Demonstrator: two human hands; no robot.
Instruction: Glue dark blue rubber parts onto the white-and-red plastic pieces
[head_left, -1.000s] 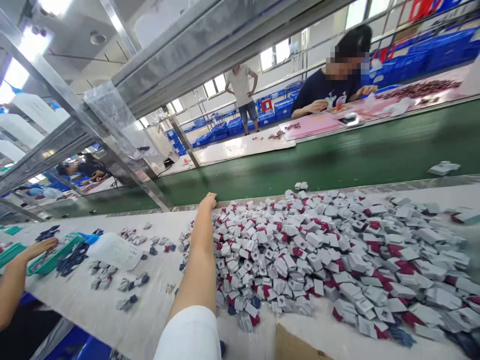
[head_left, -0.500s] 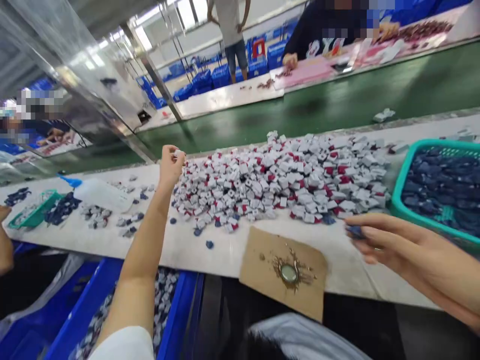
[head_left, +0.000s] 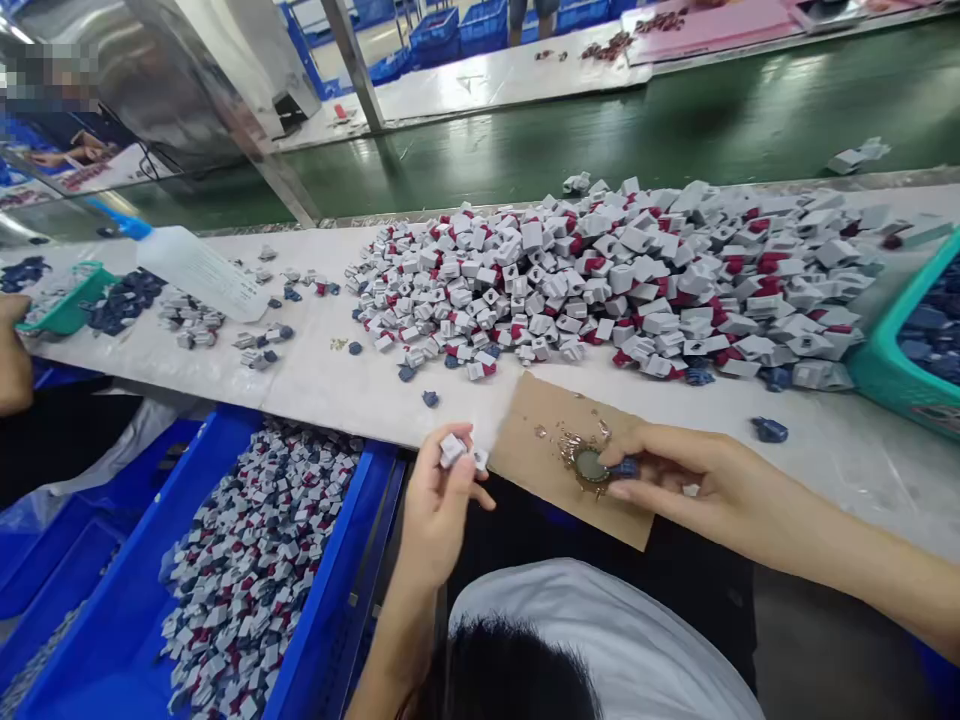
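Between the thumb and fingers of my left hand (head_left: 442, 500) is a small light-grey plastic part (head_left: 453, 450), held at the table's front edge. My right hand (head_left: 675, 470) is closed on a small dark-blue plastic part (head_left: 624, 467). That blue part is at the rim of a small round dish (head_left: 591, 464) of clear liquid; whether it touches the liquid I cannot tell. The dish sits on a brown cardboard sheet (head_left: 525, 440) with wet splashes around it. Behind the cardboard lies a large heap of grey and dark-red parts (head_left: 600, 270).
A teal basket (head_left: 892, 370) of blue parts stands at the right. On the left are a white squeeze bottle (head_left: 199, 270) with a blue nozzle and a small teal tray (head_left: 79, 305). Below the table, a blue bin (head_left: 120, 600) holds many parts. Another person's arm (head_left: 13, 360) shows at far left.
My left hand has come back from the heap's far left side to the front edge, holding a grey part. My right hand has moved left with the blue part to the dish. The view has tilted down.
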